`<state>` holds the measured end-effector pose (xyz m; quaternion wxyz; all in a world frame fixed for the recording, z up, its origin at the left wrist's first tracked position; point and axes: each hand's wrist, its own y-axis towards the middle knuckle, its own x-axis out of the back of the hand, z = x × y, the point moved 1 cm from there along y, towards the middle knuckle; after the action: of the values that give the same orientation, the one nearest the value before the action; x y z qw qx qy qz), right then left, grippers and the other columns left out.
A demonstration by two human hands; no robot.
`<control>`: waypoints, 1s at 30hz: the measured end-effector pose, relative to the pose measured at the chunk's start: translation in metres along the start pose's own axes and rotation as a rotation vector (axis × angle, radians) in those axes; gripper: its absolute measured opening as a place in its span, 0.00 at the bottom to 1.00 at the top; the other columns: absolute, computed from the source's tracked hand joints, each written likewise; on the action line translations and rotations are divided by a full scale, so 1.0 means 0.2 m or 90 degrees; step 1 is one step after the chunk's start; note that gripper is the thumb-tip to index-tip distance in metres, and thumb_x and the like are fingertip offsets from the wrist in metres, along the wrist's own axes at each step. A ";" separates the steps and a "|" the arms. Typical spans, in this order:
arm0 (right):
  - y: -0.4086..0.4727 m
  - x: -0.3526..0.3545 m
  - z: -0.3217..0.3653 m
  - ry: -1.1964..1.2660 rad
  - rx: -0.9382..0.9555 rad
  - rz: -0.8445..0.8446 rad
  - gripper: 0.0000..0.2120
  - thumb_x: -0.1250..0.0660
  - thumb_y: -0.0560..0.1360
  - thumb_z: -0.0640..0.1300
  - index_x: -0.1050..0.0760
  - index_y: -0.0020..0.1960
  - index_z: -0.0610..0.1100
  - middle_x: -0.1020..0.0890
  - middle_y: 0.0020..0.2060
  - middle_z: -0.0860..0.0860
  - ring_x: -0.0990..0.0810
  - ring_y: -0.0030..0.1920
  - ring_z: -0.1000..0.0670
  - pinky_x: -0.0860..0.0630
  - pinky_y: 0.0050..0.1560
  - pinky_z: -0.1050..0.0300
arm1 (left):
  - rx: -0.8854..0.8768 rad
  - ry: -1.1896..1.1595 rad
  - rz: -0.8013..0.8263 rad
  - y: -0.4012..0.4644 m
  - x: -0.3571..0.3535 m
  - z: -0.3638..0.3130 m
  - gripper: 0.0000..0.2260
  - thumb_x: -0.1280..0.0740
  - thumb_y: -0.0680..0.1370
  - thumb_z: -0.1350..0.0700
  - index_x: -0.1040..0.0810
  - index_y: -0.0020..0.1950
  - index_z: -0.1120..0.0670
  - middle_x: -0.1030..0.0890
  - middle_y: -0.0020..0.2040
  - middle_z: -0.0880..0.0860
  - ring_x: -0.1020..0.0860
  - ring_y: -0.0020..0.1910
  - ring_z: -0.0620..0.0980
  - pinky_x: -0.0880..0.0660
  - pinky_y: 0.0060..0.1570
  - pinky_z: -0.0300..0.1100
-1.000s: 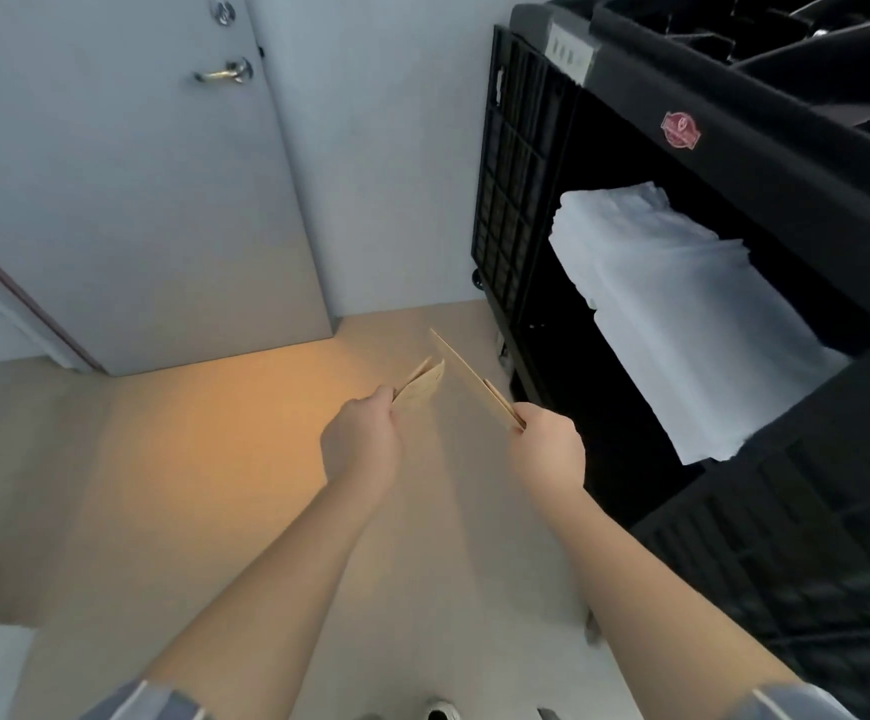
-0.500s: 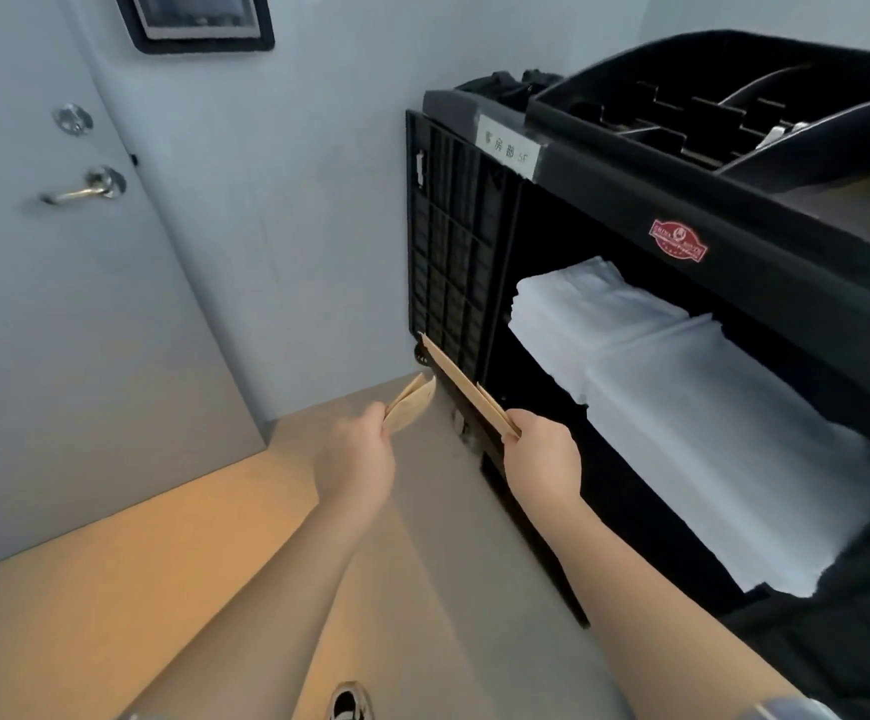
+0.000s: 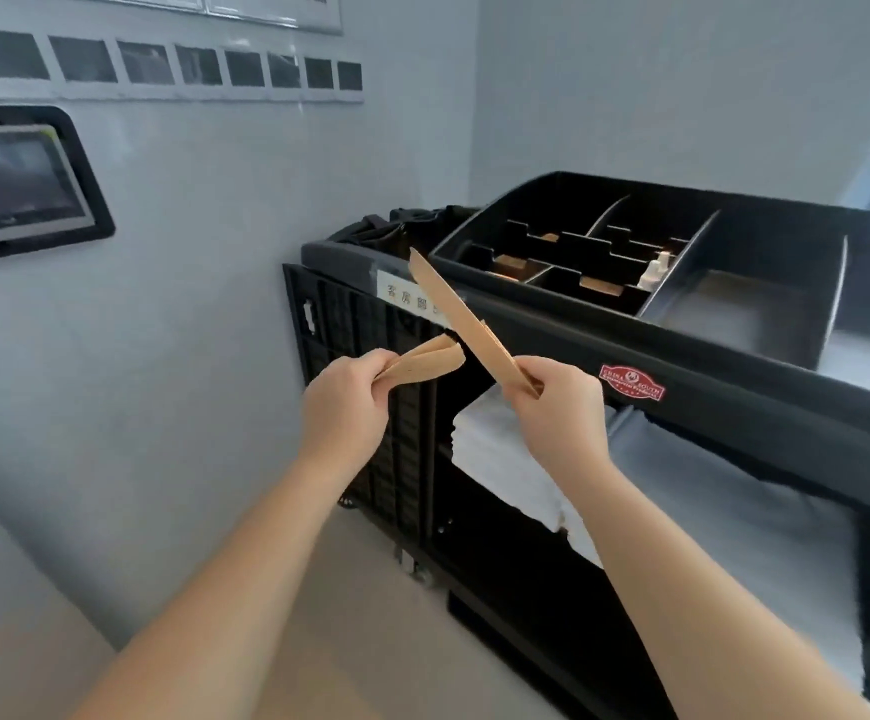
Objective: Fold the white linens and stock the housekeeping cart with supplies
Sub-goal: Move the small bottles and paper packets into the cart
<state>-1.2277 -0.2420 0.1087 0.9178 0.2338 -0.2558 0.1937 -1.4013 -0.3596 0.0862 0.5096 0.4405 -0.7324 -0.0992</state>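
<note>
My left hand (image 3: 347,402) pinches a short stack of tan paper packets (image 3: 430,360) that points right. My right hand (image 3: 560,413) grips a longer stack of tan packets (image 3: 461,317), angled up and to the left across the cart's label. Both hands are raised in front of the black housekeeping cart (image 3: 552,324). Its top tray (image 3: 578,262) has dividers, and some compartments hold brown packets and a small white bottle (image 3: 653,270). Folded white linens (image 3: 505,459) lie on the shelf below, partly behind my right arm.
A pale wall stands on the left with a dark-framed screen (image 3: 17,184) and a row of small photos (image 3: 162,65). The cart stands against the wall corner, its caster (image 3: 412,566) on a beige floor. A white label (image 3: 412,298) marks the cart's end.
The view has tilted up from the floor and door to the cart's top tray. Both hands have risen with their packets, from beside the shelf to the height of the cart's label.
</note>
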 end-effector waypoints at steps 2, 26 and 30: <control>0.10 0.11 0.02 0.013 0.016 -0.016 0.10 0.32 0.76 0.41 0.19 0.56 0.51 0.19 0.43 0.54 0.26 0.39 0.58 0.34 0.36 0.69 | -0.084 -0.097 0.029 0.17 -0.03 -0.08 0.09 0.32 0.77 0.58 0.19 0.55 0.47 0.19 0.46 0.42 0.24 0.42 0.40 0.24 0.41 0.39; 1.12 1.05 -0.38 -0.018 0.034 -0.090 0.05 0.28 0.71 0.49 0.20 0.42 0.59 0.18 0.38 0.62 0.20 0.40 0.62 0.27 0.38 0.68 | -0.345 -0.512 0.036 1.41 -0.36 -1.22 0.04 0.30 0.75 0.61 0.16 0.47 0.57 0.18 0.45 0.43 0.22 0.43 0.38 0.27 0.41 0.28; 1.15 1.08 -0.57 -0.011 -0.027 -0.126 0.05 0.28 0.72 0.45 0.18 0.46 0.53 0.16 0.39 0.58 0.18 0.41 0.58 0.24 0.45 0.59 | -0.364 -0.478 0.023 1.47 -0.48 -1.18 0.03 0.31 0.75 0.63 0.17 0.45 0.59 0.19 0.45 0.44 0.24 0.44 0.35 0.28 0.42 0.27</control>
<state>-1.1225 0.0577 0.2186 0.9349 0.2404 -0.2433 0.0943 -1.3555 -0.0423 0.3057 0.3118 0.2032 -0.8171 -0.4402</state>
